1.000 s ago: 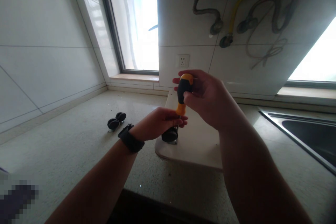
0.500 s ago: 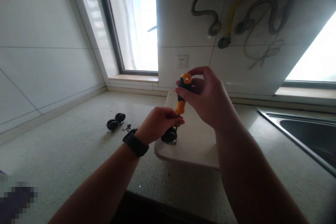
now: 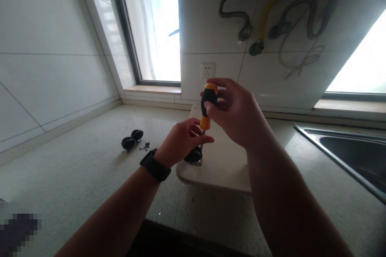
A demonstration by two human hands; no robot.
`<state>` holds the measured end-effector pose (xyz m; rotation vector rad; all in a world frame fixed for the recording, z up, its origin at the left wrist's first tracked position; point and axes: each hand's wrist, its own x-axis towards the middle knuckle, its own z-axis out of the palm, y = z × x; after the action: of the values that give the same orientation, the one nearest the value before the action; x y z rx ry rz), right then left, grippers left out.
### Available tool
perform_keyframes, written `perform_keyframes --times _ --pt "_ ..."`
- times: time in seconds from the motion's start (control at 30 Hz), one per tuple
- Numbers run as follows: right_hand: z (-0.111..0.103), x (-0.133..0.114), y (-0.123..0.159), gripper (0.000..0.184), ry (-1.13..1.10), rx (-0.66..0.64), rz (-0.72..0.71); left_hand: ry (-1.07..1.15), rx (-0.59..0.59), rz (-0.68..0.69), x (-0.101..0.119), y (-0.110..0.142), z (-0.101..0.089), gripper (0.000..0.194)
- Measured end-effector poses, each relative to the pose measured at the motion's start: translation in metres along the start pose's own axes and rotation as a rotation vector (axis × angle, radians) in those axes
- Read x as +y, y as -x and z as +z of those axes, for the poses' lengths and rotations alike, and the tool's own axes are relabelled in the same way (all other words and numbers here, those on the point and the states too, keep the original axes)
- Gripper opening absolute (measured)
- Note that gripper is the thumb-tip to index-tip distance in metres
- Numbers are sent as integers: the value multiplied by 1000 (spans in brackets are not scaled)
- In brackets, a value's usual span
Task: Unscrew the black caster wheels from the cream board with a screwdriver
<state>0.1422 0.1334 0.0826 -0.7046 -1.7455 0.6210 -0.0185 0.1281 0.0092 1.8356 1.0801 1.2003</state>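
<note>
- My right hand [image 3: 232, 110] is wrapped round the handle of a screwdriver [image 3: 208, 99], with my thumb pressed on its side.
- The handle is yellow-orange and black. It is too dark for me to tell if there are words on it.
- The screwdriver stands nearly straight up, leaning a little, with its thin metal part pointing down.
- My left hand [image 3: 184, 138] is just below the handle, with its fingers bent by the metal part and one finger sticking out. I cannot tell if they squeeze it.
- Under my left hand is a black wheel [image 3: 192, 156], partly hidden, with a shiny metal plate [image 3: 197, 163] at its bottom.
- The wheel and its plate sit near the round corner of a white board [image 3: 223, 170].
- The board lies on a speckled counter [image 3: 75, 180].
- Two more black wheels [image 3: 128, 143] lie close together on the counter, to the left of my hands.
- Some tiny dark bits [image 3: 146, 146] lie just beside them, too small to make out well.
- I wear a black watch [image 3: 155, 165] on my left wrist. Its front is turned away, so I cannot read it.
- A white wall socket [image 3: 208, 70] is behind my hands.
- A metal sink [image 3: 310, 135] is on the right.
</note>
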Motion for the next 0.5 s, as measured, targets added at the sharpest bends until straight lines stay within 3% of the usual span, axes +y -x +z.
perform_keyframes --times 0.17,0.33,0.5 --pt "2 3 0 47 65 25 -47 187 -251 9 3 1 -9 25" --pt "1 2 -3 36 126 21 -4 269 -242 -31 3 2 -9 29" --pt "0 4 -2 43 298 82 -84 240 -204 -31 2 1 -6 25"
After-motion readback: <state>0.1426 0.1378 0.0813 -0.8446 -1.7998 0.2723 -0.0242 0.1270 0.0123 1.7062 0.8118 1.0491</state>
